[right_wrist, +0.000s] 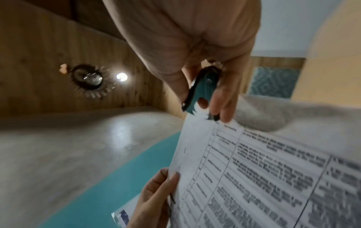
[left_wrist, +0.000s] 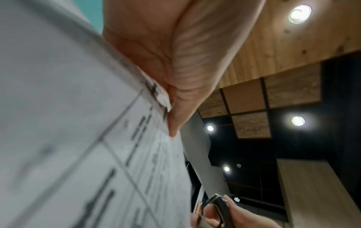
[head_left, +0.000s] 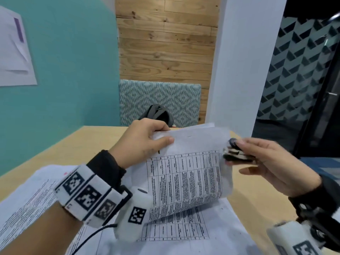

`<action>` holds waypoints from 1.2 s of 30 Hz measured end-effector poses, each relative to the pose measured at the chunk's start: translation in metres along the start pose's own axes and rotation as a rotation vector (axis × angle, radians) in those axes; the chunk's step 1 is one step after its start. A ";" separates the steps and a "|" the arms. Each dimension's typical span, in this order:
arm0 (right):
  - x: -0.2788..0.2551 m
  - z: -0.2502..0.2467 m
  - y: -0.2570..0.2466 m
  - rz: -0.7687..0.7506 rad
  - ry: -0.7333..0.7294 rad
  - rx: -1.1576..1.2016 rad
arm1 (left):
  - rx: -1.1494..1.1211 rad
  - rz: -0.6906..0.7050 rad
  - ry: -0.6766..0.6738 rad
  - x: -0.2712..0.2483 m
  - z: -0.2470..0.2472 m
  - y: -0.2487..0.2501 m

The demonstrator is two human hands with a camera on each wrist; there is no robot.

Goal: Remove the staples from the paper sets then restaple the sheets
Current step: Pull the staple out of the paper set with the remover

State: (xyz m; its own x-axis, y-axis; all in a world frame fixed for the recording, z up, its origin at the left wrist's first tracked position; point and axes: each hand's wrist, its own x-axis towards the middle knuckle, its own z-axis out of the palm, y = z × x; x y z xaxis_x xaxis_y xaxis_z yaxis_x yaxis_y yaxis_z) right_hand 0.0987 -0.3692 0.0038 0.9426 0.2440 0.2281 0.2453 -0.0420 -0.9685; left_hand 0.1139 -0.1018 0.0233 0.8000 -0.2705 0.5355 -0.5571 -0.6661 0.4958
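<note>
My left hand [head_left: 161,134] pinches the top left edge of a stapled paper set [head_left: 187,173] printed with a table and holds it curled up off the desk. In the left wrist view the thumb [left_wrist: 175,64] presses on the sheets [left_wrist: 78,138]. My right hand [head_left: 244,145] grips a small teal-and-black clawed staple remover [head_left: 236,153] at the set's upper right corner. In the right wrist view the remover [right_wrist: 203,91] has its claws at the paper's [right_wrist: 273,177] corner. The staple itself is not visible.
More printed sheets [head_left: 174,234] lie flat under the lifted set, and another text sheet [head_left: 27,205] lies at the left. They rest on a light wooden desk [head_left: 77,144]. A dark bag [head_left: 158,112] and a patterned cushion [head_left: 160,96] sit behind the far edge.
</note>
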 end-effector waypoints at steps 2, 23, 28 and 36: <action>0.000 -0.001 -0.007 -0.137 0.061 0.005 | -0.160 -0.031 -0.082 0.000 0.000 -0.002; 0.021 0.071 -0.010 -0.866 -0.017 -1.121 | -0.583 -0.138 -0.329 -0.005 0.003 -0.003; 0.021 0.072 -0.013 -0.919 -0.026 -1.161 | -0.636 -0.154 -0.383 -0.004 0.003 -0.004; 0.022 0.070 -0.012 -0.979 -0.085 -1.195 | -0.700 -0.178 -0.414 -0.005 0.004 -0.003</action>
State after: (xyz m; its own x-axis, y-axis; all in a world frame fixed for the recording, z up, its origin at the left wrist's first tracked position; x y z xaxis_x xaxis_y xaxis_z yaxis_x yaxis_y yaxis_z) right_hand 0.1010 -0.2958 0.0132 0.3054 0.6884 0.6579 0.8094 -0.5516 0.2014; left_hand 0.1124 -0.1015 0.0171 0.8303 -0.5267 0.1822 -0.3152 -0.1741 0.9329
